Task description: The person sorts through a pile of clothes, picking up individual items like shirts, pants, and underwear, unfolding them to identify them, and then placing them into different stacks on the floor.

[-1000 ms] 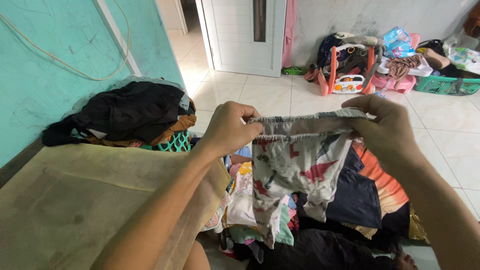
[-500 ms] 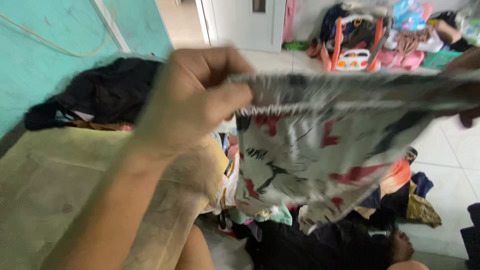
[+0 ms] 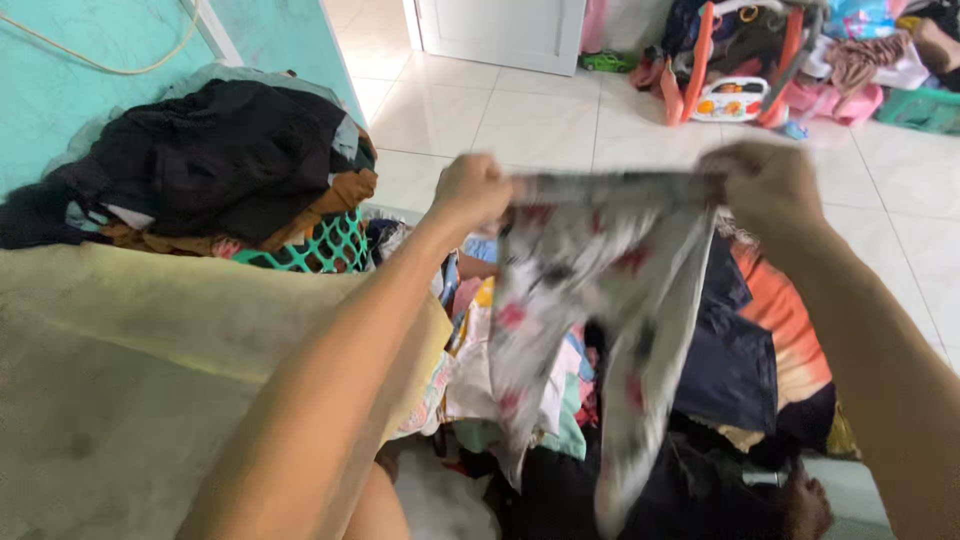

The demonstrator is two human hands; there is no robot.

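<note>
Patterned shorts (image 3: 600, 300), grey-white with red and dark print, hang in the air between your 2 hands, above the clothes heap (image 3: 740, 370). Your left hand (image 3: 475, 190) is fisted on 1 end of the waistband, your right hand (image 3: 765, 185) is pinched closed on the other, likely to stretch the band flat so the legs drop free. Far left: teal wall (image 3: 60, 110), dark clothes piled in a green mesh basket (image 3: 310, 250), a yellowish cloth (image 3: 130, 380) under your left arm. Beyond: white tiled floor (image 3: 540, 110), white door (image 3: 500, 30), an orange baby toy frame (image 3: 740, 80) at right.
</note>
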